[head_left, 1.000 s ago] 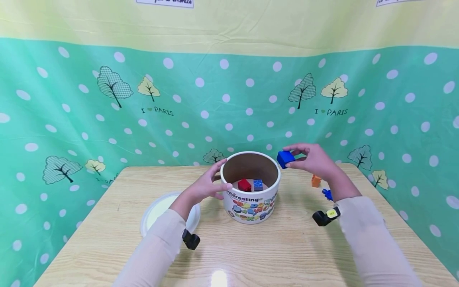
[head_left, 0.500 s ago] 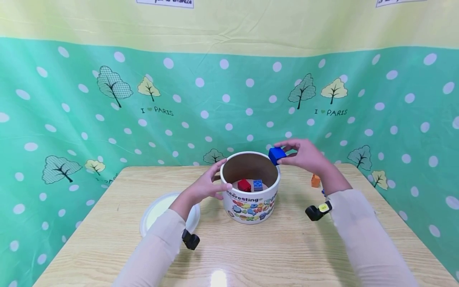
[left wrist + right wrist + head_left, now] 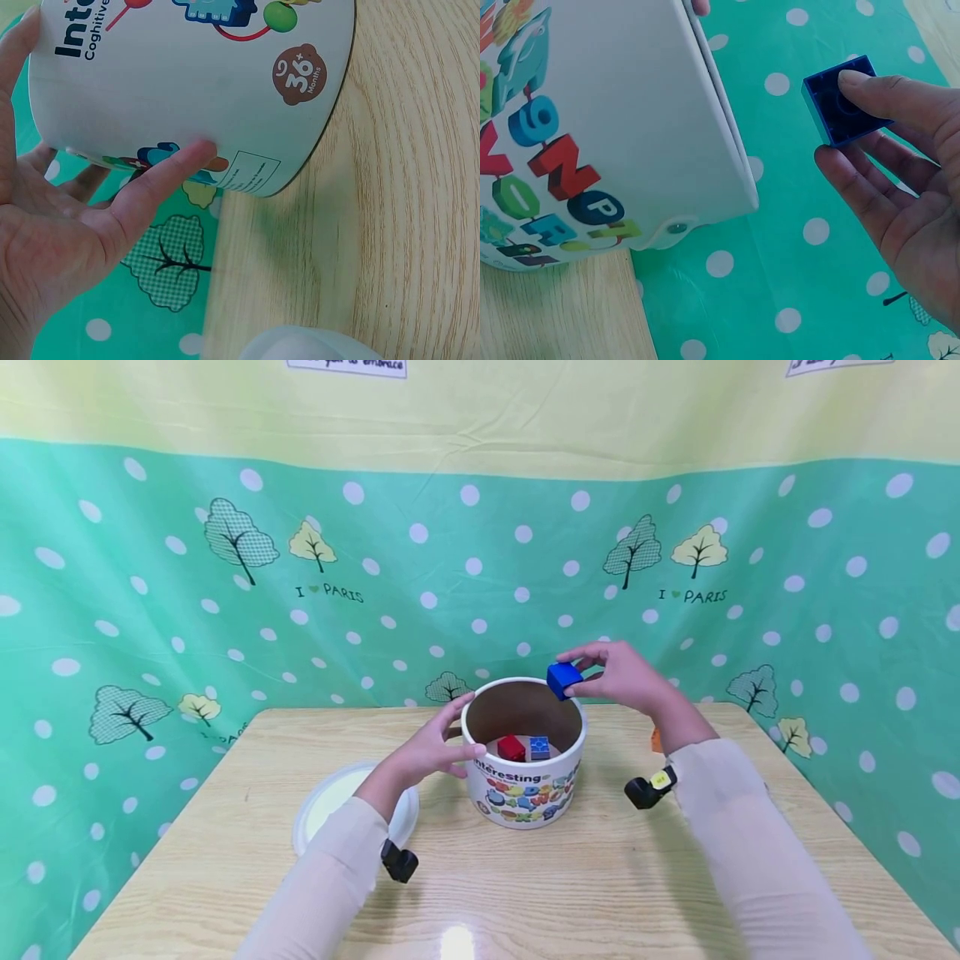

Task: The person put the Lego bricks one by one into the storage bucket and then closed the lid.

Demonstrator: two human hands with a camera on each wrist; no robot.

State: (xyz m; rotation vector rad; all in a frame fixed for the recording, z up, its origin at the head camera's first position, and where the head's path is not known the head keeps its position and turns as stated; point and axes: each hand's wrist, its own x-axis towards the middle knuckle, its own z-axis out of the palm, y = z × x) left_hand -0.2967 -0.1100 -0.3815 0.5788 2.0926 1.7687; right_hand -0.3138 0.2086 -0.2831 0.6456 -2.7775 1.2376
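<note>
My right hand (image 3: 621,675) pinches a blue toy brick (image 3: 564,680) just over the right back rim of a white round bucket (image 3: 525,793). In the right wrist view, the thumb presses into the brick's hollow underside (image 3: 855,120), with fingertips behind its lower edge. My left hand (image 3: 422,748) holds the bucket's left side, thumb at the near rim and fingers reaching round the far side. One finger of the left hand (image 3: 60,240) lies straight against the printed wall in the left wrist view. Inside the bucket sit a red block (image 3: 512,748) and a blue patterned block (image 3: 539,747).
A round white lid (image 3: 321,810) lies on the wooden table (image 3: 525,893), partly under the left forearm. Beyond the right wrist an orange piece (image 3: 656,741) shows, partly hidden. A green dotted curtain (image 3: 375,652) hangs close behind the table.
My right hand has carried the blue brick leftward and slightly up, from beside the bucket to over its rim. The left hand and bucket have stayed in place.
</note>
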